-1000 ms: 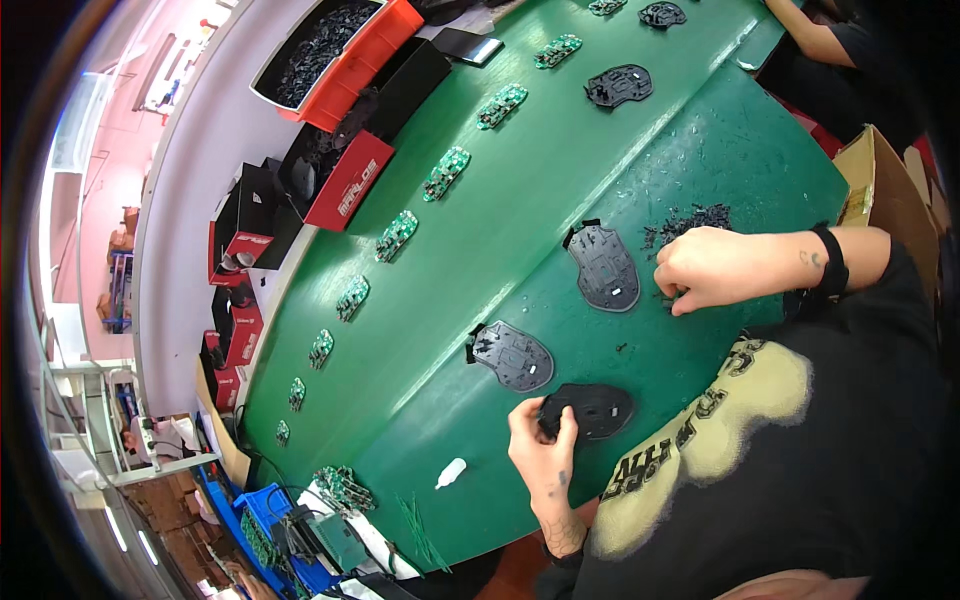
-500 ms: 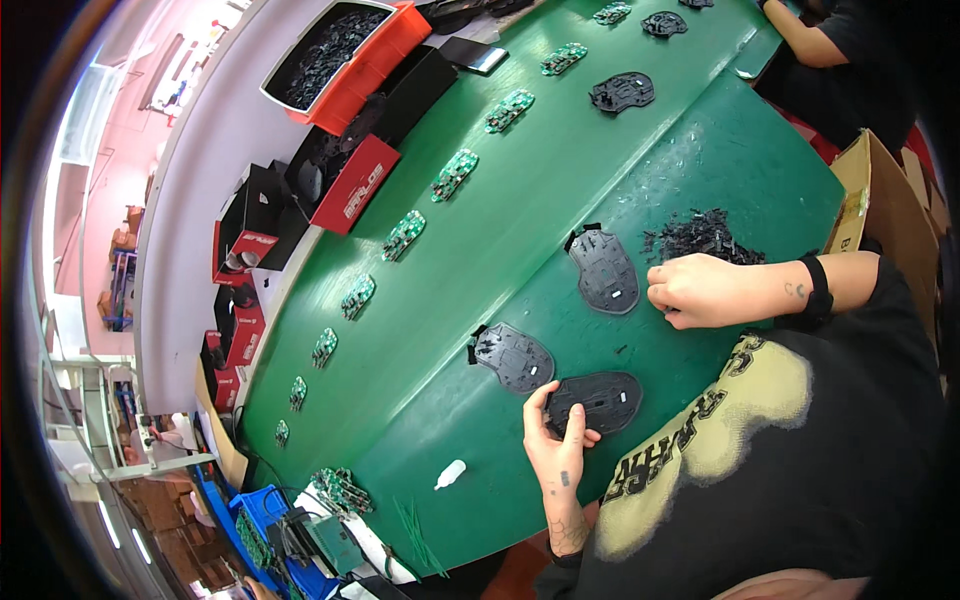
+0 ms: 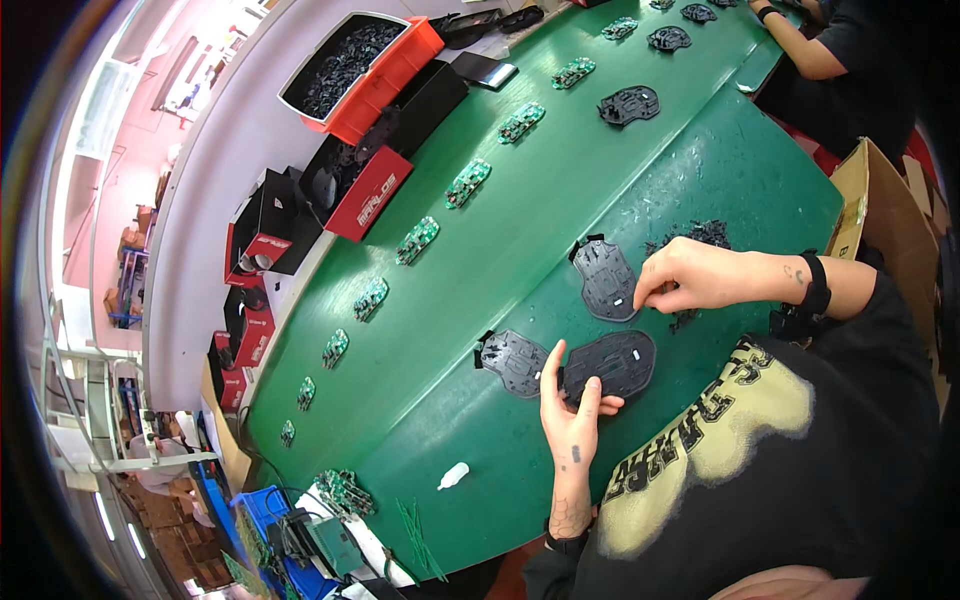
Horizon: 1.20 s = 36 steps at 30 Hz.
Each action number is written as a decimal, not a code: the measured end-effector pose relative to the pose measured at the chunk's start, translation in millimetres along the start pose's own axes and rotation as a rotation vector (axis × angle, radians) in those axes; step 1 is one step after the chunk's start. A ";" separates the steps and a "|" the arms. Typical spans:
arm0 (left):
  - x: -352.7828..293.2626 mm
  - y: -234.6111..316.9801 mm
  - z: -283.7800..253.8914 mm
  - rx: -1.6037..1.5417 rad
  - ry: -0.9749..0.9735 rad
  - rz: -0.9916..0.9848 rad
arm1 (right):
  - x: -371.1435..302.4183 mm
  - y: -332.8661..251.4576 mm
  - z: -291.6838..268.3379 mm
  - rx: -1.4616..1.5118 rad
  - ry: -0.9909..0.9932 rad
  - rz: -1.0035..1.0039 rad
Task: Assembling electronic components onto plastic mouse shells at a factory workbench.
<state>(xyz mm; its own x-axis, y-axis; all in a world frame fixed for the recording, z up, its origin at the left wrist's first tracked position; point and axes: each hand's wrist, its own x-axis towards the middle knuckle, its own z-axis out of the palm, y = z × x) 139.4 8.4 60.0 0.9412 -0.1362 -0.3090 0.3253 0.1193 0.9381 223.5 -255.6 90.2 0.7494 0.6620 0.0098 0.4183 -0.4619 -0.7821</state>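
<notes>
My left hand [image 3: 574,425] grips the near left end of a black plastic mouse base [image 3: 622,365], thumb on top, tilted up over the bench. My right hand [image 3: 690,276] hovers just beyond it, thumb and fingertips pinched together; whatever they hold is too small to make out. Just left of those fingertips lies a second mouse base [image 3: 605,280], and a third mouse base [image 3: 513,362] rests beside my left hand. Behind my right hand a pile of small black plastic pieces [image 3: 705,233] is partly hidden.
A row of green circuit boards [image 3: 468,184] runs along the green bench [image 3: 480,440], with another mouse base [image 3: 630,105] farther off. A small white bottle [image 3: 453,475] lies near the left. Bins [image 3: 375,85] line the back; a carton [image 3: 850,200] stands right. Another person's arm [image 3: 800,45] shows far right.
My left hand has lifted the mouse base a little, up and to the right. My right hand has shifted slightly left, its fingertips closer to that base. The whole view has shifted slightly.
</notes>
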 end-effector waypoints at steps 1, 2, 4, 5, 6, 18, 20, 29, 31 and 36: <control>2.4 0.8 2.0 0.002 0.003 -0.001 | 1.2 -1.4 0.2 0.065 0.040 0.073; 4.7 0.5 5.1 -0.003 0.000 0.008 | 2.5 -3.1 0.5 0.131 0.080 0.146; 8.2 -1.4 9.1 -0.013 0.000 0.023 | 5.4 -12.0 1.0 0.277 0.127 0.178; 8.7 -1.6 11.2 -0.011 0.008 0.024 | 8.2 -16.3 3.0 0.420 0.174 0.212; 9.5 -1.0 14.4 -0.038 -0.004 0.038 | 11.3 -20.5 6.0 0.404 0.200 0.172; 22.6 9.5 21.9 0.065 -0.071 0.183 | 35.7 5.4 31.5 0.822 0.090 0.262; 27.5 9.6 19.0 0.064 -0.081 0.179 | 45.9 7.9 23.3 0.842 -0.042 0.323; 54.1 22.9 -45.6 0.732 0.533 0.536 | 135.0 117.6 -82.4 0.222 0.297 0.203; 62.2 11.1 -73.7 1.008 0.526 0.472 | 147.1 150.8 -99.4 -0.116 0.350 0.134; 58.8 -2.6 -90.9 1.216 0.468 0.419 | 153.2 171.9 -90.6 -0.368 0.341 0.041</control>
<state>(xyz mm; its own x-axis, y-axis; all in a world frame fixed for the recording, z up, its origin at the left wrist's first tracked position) 202.2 89.5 25.2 0.9701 0.0671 0.2334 -0.0446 -0.8955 0.4429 456.7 -287.1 13.7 0.8686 0.4367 0.2343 0.4919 -0.7019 -0.5152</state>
